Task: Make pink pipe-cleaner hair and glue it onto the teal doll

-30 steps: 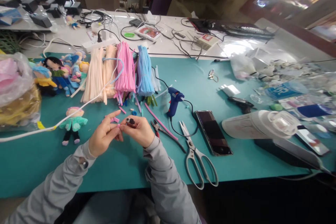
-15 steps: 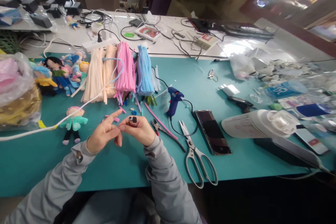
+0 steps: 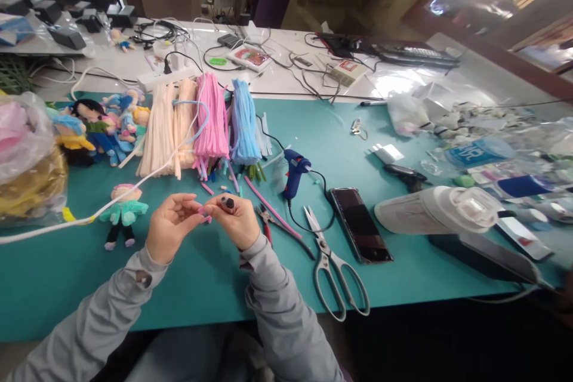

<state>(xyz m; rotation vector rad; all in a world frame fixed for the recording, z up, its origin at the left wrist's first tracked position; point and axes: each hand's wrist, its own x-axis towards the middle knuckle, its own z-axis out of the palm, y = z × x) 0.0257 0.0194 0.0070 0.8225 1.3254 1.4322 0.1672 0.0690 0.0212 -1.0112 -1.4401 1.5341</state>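
Observation:
My left hand [image 3: 171, 228] and my right hand [image 3: 238, 219] meet at the fingertips above the mat. A tiny pinkish bit, too small to name, shows where they touch; the left thumb and forefinger are closed at it. A short dark cylinder with a flat end [image 3: 228, 205] sticks up from the curled right fingers. Left of my hands lies a small doll [image 3: 123, 213] in a green top with dark legs. Cut pink pipe cleaner pieces [image 3: 206, 188] are scattered just beyond my fingers. Close by on the right are red-handled pliers [image 3: 267, 230] and a long pink pipe cleaner [image 3: 274, 209].
Peach, pink [image 3: 212, 116] and blue [image 3: 245, 122] pipe cleaner bundles stand behind my hands. A white cable [image 3: 147, 176] crosses the left side. Rightward are a glue gun [image 3: 295, 172], scissors [image 3: 330, 262], a phone [image 3: 362, 225] and a white bottle [image 3: 436, 209]. Several dolls [image 3: 105, 125] lie at back left.
My left forefinger, stretched out before, has curled in toward the thumb. The right hand has turned slightly, showing the dark cylinder more end-on. The view has shifted a little.

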